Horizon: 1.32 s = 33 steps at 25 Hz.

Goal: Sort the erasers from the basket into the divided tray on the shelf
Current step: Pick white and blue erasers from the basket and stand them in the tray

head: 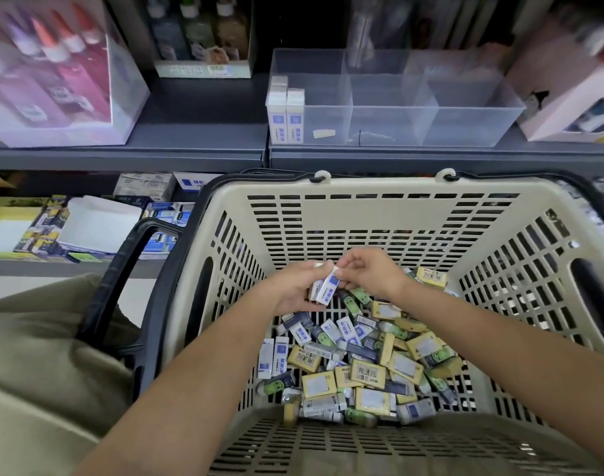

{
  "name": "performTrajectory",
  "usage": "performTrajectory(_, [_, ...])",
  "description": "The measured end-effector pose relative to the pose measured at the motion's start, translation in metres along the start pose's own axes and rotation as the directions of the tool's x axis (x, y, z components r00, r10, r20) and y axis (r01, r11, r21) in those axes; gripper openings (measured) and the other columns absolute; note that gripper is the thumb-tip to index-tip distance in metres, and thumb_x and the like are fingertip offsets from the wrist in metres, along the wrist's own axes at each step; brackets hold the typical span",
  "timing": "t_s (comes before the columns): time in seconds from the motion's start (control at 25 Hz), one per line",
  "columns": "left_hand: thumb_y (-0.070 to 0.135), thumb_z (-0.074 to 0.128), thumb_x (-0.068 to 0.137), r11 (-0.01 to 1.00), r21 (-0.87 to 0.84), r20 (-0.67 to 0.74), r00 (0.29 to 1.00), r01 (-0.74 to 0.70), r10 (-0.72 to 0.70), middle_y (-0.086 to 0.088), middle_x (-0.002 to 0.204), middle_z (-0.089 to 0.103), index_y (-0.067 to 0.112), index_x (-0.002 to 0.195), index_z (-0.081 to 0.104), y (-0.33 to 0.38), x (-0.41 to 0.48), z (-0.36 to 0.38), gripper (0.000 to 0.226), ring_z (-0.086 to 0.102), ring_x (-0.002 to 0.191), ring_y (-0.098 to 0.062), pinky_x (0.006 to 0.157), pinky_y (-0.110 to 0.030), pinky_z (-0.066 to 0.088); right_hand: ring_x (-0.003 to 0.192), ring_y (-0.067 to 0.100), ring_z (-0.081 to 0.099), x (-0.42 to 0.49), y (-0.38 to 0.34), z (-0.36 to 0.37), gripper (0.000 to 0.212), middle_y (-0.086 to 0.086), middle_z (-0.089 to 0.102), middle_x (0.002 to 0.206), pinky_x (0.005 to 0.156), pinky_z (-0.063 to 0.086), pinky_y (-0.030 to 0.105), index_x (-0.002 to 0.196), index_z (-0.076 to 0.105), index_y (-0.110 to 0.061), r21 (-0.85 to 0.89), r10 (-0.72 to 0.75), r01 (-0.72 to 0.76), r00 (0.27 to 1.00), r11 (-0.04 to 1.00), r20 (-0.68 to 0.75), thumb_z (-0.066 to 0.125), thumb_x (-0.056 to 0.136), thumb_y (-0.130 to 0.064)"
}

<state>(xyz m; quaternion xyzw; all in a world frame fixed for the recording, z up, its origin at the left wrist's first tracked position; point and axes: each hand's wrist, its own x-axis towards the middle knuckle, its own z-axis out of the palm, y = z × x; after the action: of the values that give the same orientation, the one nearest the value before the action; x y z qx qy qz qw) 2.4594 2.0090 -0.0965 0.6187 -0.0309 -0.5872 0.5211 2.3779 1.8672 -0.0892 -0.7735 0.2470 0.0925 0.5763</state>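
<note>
A dark grey metal shelf [197, 132] runs across the wall. Right below it sits a big beige slotted plastic basket [379, 187] with its black handles folded down at the sides. On the shelf's left end stands a clear plastic display box of pink and purple bottles [53, 77]; it is blurred. Further right on the same shelf is the clear plastic divided tray [465, 125], directly above the basket's far rim. Its front-left compartment holds a few upright white erasers with blue labels [287, 111], packed against the left wall; the compartments beside it show only clear plastic.

A loose heap of small erasers [362, 365], in yellow, green and blue-and-white wrappers, lies on the basket's floor, mostly towards the near and right side.

Both bare arms reach down into the basket from the near edge, and the hands meet above the far end of the heap, clear of it. The left hand [293, 286] is cupped with its fingers curled round a pair of white block erasers in blue-and-white paper sleeves [317, 291], which lie side by side against its palm with their ends pointing up and away. The right hand [369, 273] comes in from the opposite side, and its thumb and forefinger pinch the white top end of the front eraser [328, 288] of that pair, just beside the left thumb.
</note>
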Motion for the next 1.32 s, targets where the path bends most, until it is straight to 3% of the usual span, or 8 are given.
performTrajectory(0.16, [0.037,0.057,0.091,0.999,-0.038,0.07,0.997,0.035,-0.032,-0.002,0.087,0.069,0.015,0.105,0.061,-0.002,0.002,0.002,0.026,0.066,0.078,-0.014,0.067,-0.027,0.056,0.058,0.006,0.06,0.001,0.001,0.0,0.007,0.001,0.062,0.071,0.059,0.053,0.017,0.09,0.059,-0.011,0.071,0.005,0.001,0.996,0.997,-0.086,0.064,0.086,-0.008])
performTrajectory(0.24, [0.034,0.058,0.091,0.999,-0.018,-0.017,0.999,0.031,-0.031,-0.001,0.082,0.067,0.016,0.102,0.06,-0.003,0.003,0.001,0.021,0.064,0.074,-0.012,0.061,-0.024,0.054,0.066,0.009,0.06,-0.005,0.008,0.002,0.006,0.0,0.063,0.077,0.061,0.052,0.021,0.093,0.061,-0.013,-0.128,-0.004,-0.005,0.998,0.992,-0.068,0.06,0.089,-0.017])
performTrajectory(0.36, [0.026,0.058,0.092,0.997,-0.062,-0.114,0.992,0.044,-0.051,-0.004,0.084,0.066,0.011,0.102,0.06,-0.003,0.005,-0.004,0.018,0.062,0.073,-0.014,0.06,-0.025,0.054,0.094,0.019,0.059,-0.014,0.025,0.013,0.021,0.003,0.061,0.104,0.082,0.051,0.034,0.104,0.065,-0.015,-0.737,0.001,0.201,0.965,0.645,0.264,0.057,0.091,-0.03])
performTrajectory(0.48, [0.015,0.059,0.092,0.996,-0.069,-0.134,0.989,0.048,-0.057,-0.004,0.082,0.066,0.007,0.106,0.06,-0.004,0.007,-0.004,0.017,0.062,0.073,-0.013,0.058,-0.024,0.054,0.105,0.021,0.054,-0.016,0.027,0.018,0.025,0.005,0.057,0.112,0.09,0.047,0.037,0.108,0.065,-0.014,-0.822,0.059,0.286,0.931,0.492,0.359,0.061,0.088,-0.028])
performTrajectory(0.72, [0.011,0.062,0.088,0.982,-0.191,-0.137,0.99,0.014,-0.04,-0.006,0.085,0.066,0.009,0.104,0.058,-0.003,0.009,-0.002,0.017,0.062,0.074,-0.015,0.059,-0.024,0.054,0.068,0.011,0.062,-0.009,0.0,-0.018,0.012,0.005,0.065,0.08,0.064,0.053,0.024,0.077,0.059,-0.014,-0.16,0.121,-0.125,0.992,0.979,-0.036,0.062,0.087,-0.01])
performTrajectory(0.96, [0.013,0.071,0.077,0.941,-0.334,-0.032,0.998,-0.064,0.056,-0.004,0.088,0.073,0.01,0.101,0.064,-0.003,0.009,0.001,0.025,0.068,0.085,-0.015,0.067,-0.022,0.055,0.077,0.016,0.07,-0.021,-0.002,-0.005,0.001,0.013,0.07,0.092,0.066,0.056,0.022,0.09,0.059,-0.007,0.416,0.323,-0.28,0.946,0.865,-0.034,0.058,0.09,-0.007])
performTrajectory(1.16, [0.009,0.072,0.078,0.955,-0.283,-0.162,0.986,-0.085,0.04,-0.004,0.08,0.071,0.012,0.1,0.057,-0.002,0.007,-0.002,0.027,0.066,0.073,-0.015,0.06,-0.024,0.053,0.076,0.01,0.064,-0.018,0.009,0.007,0.005,0.006,0.07,0.095,0.062,0.049,0.016,0.087,0.065,-0.013,-0.009,0.181,-0.182,0.983,0.983,-0.036,0.061,0.088,-0.012])
performTrajectory(1.32, [0.005,0.073,0.078,0.957,-0.29,-0.173,0.984,-0.012,-0.039,-0.011,0.096,0.068,0.013,0.102,0.052,-0.004,0.004,-0.008,0.033,0.066,0.087,-0.022,0.07,-0.033,0.056,0.106,0.019,0.057,-0.009,0.029,0.025,0.036,0.005,0.058,0.124,0.085,0.045,0.026,0.126,0.056,-0.017,-0.72,0.026,0.176,0.965,0.671,0.26,0.055,0.09,-0.015])
